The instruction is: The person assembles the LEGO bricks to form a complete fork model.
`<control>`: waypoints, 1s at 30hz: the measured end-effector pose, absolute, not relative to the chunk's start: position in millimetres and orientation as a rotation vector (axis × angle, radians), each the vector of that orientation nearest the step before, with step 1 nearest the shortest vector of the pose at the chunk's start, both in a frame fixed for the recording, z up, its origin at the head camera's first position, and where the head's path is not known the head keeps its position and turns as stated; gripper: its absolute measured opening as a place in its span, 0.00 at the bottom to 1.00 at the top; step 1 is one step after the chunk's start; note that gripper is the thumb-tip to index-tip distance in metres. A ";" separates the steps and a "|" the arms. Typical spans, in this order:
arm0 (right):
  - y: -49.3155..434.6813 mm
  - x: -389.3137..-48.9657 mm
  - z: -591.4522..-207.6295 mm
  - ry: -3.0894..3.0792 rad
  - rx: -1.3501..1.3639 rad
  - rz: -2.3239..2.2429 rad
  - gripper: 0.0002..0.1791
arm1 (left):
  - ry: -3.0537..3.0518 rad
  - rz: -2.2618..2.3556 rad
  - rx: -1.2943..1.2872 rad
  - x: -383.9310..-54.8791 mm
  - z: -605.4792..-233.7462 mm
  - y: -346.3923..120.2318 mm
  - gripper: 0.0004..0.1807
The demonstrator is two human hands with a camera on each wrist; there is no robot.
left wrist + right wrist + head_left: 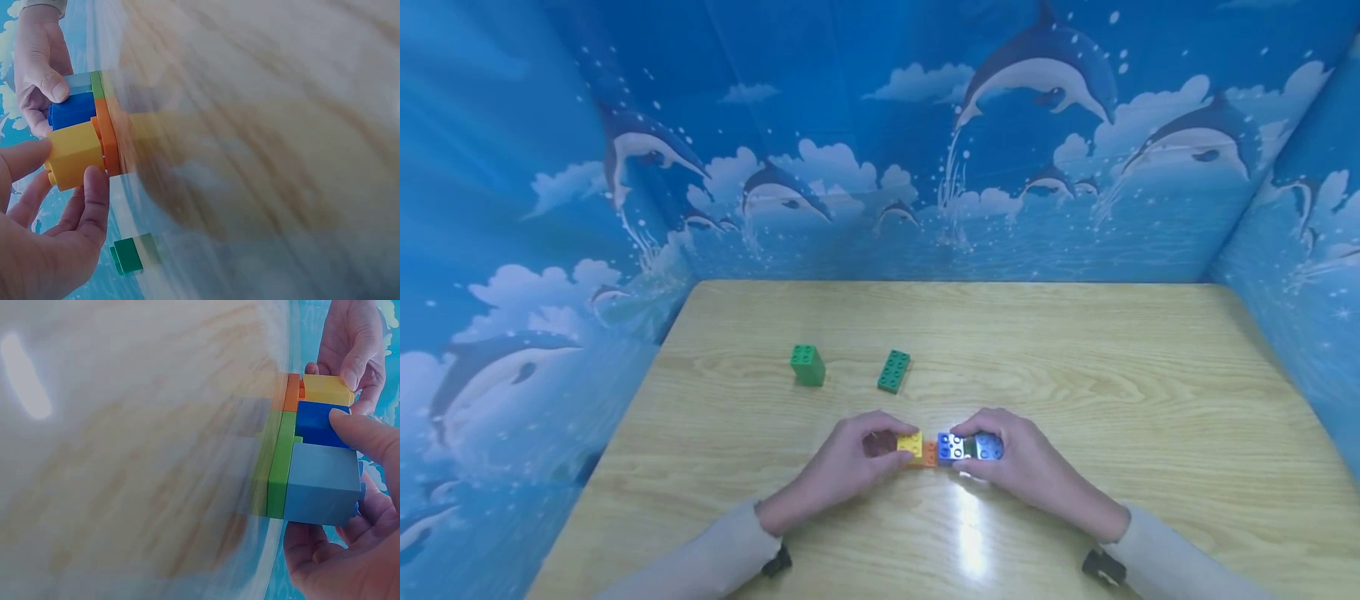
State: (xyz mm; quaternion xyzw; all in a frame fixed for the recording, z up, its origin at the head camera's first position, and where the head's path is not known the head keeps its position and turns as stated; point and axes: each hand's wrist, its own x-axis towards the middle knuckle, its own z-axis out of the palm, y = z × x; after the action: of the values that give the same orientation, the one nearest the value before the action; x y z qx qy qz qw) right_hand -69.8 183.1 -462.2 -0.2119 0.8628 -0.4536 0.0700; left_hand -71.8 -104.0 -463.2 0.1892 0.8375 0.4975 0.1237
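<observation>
My left hand [857, 454] pinches a yellow toy brick [75, 156] between thumb and fingers. That brick sits on an orange brick [107, 137] lying on the tabletop. To its right, my right hand [1015, 450] grips a dark blue brick [322, 422], thumb on its near side. The dark blue brick stands over where the orange brick meets a light green one [282, 465]. A light blue brick [322, 484] rises from the green one, within the curl of my right hand. Studs show on top of the yellow and blue bricks in the head view.
Beyond my hands, a tall bright green brick [809, 367] stands upright at the left. A flat dark green brick [893, 371] lies beside it. The wooden table [1075, 350] is bordered by blue dolphin-printed cloth [865, 225] at the back and sides.
</observation>
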 end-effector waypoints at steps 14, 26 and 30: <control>184.1 -70.1 -462.1 2.597 -0.634 -1.361 0.20 | 2.440 1.374 0.540 -77.5 -461.8 -101.0 0.18; 182.9 -72.9 -460.9 2.581 -0.620 -1.353 0.20 | 2.371 1.445 0.513 -78.8 -464.6 -103.3 0.17; 184.1 -72.0 -461.4 2.580 -0.611 -1.336 0.20 | 2.336 1.461 0.528 -75.5 -469.1 -100.6 0.18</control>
State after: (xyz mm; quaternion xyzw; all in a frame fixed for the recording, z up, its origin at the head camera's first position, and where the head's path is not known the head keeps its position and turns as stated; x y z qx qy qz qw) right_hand -72.0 184.1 -461.4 -0.2051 0.8657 -0.4484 0.0863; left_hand -75.5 -100.6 -469.1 0.1855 0.8209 0.5135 0.1671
